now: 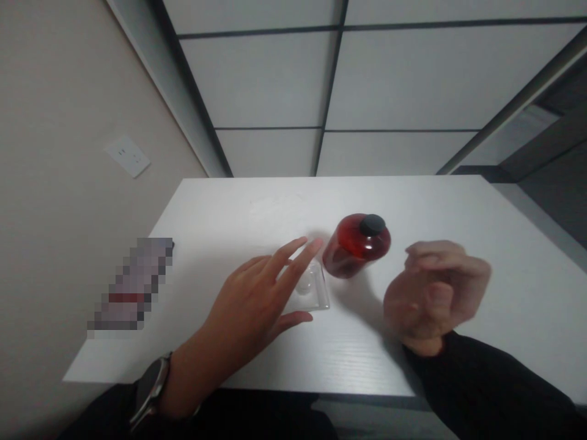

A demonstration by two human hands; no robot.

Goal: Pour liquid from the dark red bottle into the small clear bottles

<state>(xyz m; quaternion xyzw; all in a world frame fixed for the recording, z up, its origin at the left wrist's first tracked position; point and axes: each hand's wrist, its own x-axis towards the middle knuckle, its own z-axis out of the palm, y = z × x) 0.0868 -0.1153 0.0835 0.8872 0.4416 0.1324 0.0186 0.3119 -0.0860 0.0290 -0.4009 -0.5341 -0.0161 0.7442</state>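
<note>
Clear bottle [310,287] under left hand [257,299]

A white surface [413,201] with a faint wood grain fills the middle. At nine o'clock stands a plain beige wall [55,122] carrying a white socket [127,156]. From twelve to two o'clock runs a pale floor [389,79] of large panels split by dark seams. Light is soft and even.

Plain office or meeting room, we think.
We note a bare white table [257,201], beige wall with socket [127,156], and panelled grey partitions [385,79] framed in dark strips behind.
</note>
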